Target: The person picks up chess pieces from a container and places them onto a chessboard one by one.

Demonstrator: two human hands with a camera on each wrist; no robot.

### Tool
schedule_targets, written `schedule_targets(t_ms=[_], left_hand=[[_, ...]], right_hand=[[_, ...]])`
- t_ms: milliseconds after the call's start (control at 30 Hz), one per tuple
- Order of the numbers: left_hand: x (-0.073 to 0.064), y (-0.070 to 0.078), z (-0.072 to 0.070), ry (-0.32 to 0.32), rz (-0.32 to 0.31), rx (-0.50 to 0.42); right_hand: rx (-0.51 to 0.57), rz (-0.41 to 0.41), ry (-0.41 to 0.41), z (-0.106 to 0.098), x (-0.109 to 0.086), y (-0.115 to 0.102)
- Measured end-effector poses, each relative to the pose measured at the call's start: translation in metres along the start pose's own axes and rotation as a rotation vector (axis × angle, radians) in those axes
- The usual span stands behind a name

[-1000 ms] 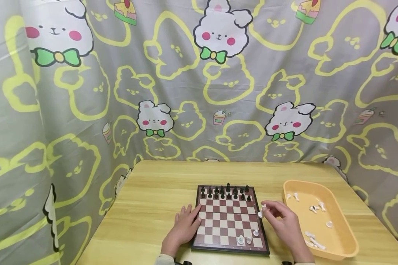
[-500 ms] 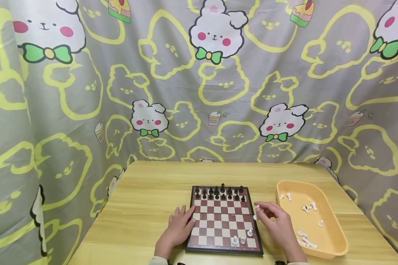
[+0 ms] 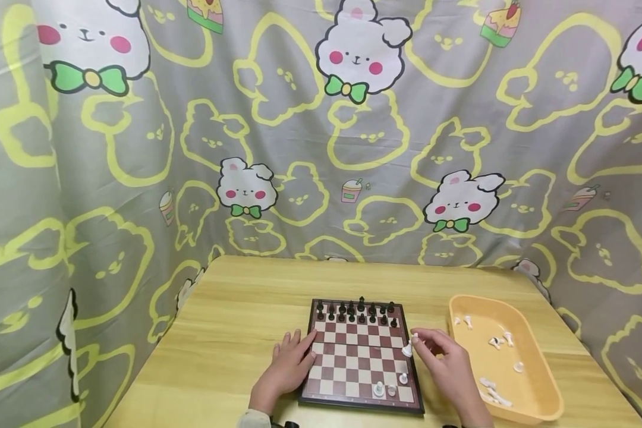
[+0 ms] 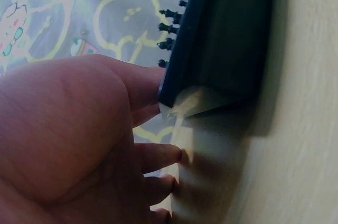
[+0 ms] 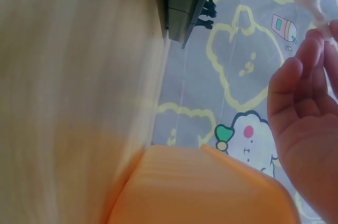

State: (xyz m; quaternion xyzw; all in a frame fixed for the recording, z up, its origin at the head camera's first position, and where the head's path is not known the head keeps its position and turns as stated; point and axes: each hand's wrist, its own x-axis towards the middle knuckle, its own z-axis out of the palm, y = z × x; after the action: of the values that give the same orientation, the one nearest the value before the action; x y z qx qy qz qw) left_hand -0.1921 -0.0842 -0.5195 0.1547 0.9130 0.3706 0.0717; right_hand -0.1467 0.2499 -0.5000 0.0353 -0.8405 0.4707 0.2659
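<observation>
In the head view a folding chessboard point(image 3: 349, 364) lies on the table, with black chess pieces point(image 3: 351, 309) standing in two rows at its far side. My right hand point(image 3: 449, 362) pinches a white chess piece point(image 3: 408, 348) by its top, above the board's right edge. The piece's dark base faces the camera in the right wrist view. Several white pieces stand at the near right corner, among them a white piece point(image 3: 378, 389) on the near row. My left hand point(image 3: 288, 365) rests at the board's left edge, thumb against it, other fingers extended on the table.
To the right of the board is a shallow orange tray point(image 3: 550, 386) holding several loose white pieces point(image 3: 494, 393), most of them lying down. The wooden table point(image 3: 219, 333) backs onto a grey curtain point(image 3: 299, 238) with cartoon rabbits.
The white piece in my right hand has moved slightly left, over the board's right edge, and shows more below the fingertips. My left hand keeps its place; the head view shifted a little.
</observation>
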Motion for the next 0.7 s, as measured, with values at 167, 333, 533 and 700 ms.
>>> schedule_targets(t_ms=[167,333,533,700], left_hand=[[0.0025,0.0036,-0.0001,-0.011,-0.005,-0.002],[0.0046,0.0058,0.0011,-0.020,-0.009,0.005],[0.0036,0.0059,0.0000,-0.024,-0.013,0.010],[0.0009,0.0040,-0.0019,-0.019,-0.011,0.015]], right_hand=[[-0.005,0.017,0.005,-0.0018,-0.0008,0.0004],[-0.012,-0.015,0.016,-0.0024,0.0011,0.0029],[-0.015,-0.033,0.012,-0.0012,0.0021,0.0035],[-0.013,-0.027,-0.001,0.0005,0.0020,0.0017]])
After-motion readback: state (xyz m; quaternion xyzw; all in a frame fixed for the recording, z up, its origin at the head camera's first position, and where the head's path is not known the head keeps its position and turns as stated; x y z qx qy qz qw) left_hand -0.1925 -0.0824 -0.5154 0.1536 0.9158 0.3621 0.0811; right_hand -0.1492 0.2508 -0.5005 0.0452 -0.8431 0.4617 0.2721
